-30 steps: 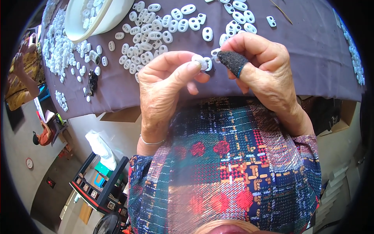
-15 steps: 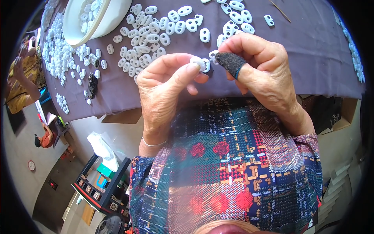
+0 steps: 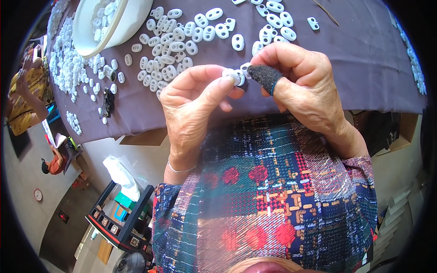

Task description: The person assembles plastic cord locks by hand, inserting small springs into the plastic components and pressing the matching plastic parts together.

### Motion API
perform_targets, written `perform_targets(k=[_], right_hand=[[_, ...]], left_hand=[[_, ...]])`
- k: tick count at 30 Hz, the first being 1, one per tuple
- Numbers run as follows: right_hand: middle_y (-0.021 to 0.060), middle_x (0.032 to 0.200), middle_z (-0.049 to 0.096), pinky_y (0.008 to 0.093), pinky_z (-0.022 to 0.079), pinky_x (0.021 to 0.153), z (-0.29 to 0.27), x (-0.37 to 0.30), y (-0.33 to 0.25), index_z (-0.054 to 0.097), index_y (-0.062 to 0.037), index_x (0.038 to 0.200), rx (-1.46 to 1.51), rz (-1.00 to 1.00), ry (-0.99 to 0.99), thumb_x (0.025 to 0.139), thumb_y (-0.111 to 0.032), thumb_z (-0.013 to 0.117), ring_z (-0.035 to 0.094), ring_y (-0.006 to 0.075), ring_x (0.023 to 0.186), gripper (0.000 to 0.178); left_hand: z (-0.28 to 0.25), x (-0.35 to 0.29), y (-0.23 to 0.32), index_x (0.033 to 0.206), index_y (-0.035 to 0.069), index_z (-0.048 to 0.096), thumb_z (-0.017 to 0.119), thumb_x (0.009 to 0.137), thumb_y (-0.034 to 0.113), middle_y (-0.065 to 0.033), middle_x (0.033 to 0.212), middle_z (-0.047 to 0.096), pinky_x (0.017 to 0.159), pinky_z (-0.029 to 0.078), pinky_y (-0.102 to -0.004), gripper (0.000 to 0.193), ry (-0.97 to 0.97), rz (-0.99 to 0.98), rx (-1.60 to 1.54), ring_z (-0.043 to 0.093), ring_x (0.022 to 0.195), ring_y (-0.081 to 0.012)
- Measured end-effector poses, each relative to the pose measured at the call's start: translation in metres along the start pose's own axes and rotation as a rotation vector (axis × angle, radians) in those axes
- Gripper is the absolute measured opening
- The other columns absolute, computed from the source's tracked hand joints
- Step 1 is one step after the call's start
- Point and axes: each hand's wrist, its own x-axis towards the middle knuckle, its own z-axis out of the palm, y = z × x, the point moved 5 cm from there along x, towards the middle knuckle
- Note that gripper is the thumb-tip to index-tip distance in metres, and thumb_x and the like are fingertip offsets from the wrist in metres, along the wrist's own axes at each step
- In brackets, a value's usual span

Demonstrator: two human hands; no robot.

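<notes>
White piece (image 3: 230, 73) in left hand (image 3: 190, 101)

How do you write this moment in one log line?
left grip: pinching white piece | right grip: dark thumb cover, pinching another white piece | dark tablecloth: loose white pieces, white tub

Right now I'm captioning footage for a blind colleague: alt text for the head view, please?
A person's left hand and right hand pinch small white pieces over a purplish cloth; loose pieces and a white tub lie beyond.
</notes>
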Motion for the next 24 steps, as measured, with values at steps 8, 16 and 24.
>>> perform_targets(k=[8, 16, 24], right_hand=[[-0.0004, 0.067, 0.056, 0.0154, 0.035, 0.043, 0.0023, 0.0009, 0.0006, 0.060, -0.0004, 0.093, -0.023, -0.021, -0.015, 0.081, -0.001, 0.051, 0.046, 0.0010, 0.051, 0.015], [0.0000, 0.066, 0.056, 0.0158, 0.035, 0.043, 0.0034, 0.0027, 0.0024, 0.060, -0.0004, 0.093, -0.014, 0.016, -0.015, 0.081, -0.002, 0.050, 0.046, 0.0017, 0.050, 0.015], [-0.0006, 0.063, 0.053, 0.0165, 0.035, 0.042, 0.0059, 0.0029, 0.0058, 0.060, -0.0001, 0.091, -0.022, 0.022, -0.018, 0.082, -0.002, 0.049, 0.045, 0.0023, 0.048, 0.014]], left_hand=[[0.0041, -0.0022, -0.0011, 0.092, -0.003, 0.060, 0.065, 0.079, 0.004, -0.0106, 0.084, 0.065, 0.055, 0.048, -0.0200, 0.016, 0.002, 0.005, -0.001, 0.063, 0.070, -0.0150], [0.0041, -0.0012, -0.0042, 0.092, -0.003, 0.060, 0.065, 0.079, 0.005, -0.0109, 0.085, 0.065, 0.056, 0.048, -0.0202, 0.016, 0.011, -0.005, -0.029, 0.063, 0.068, -0.0147], [0.0025, -0.0019, -0.0079, 0.092, -0.004, 0.061, 0.064, 0.081, 0.005, -0.0104, 0.081, 0.066, 0.057, 0.049, -0.0209, 0.015, 0.010, 0.041, -0.016, 0.061, 0.064, -0.0120]])
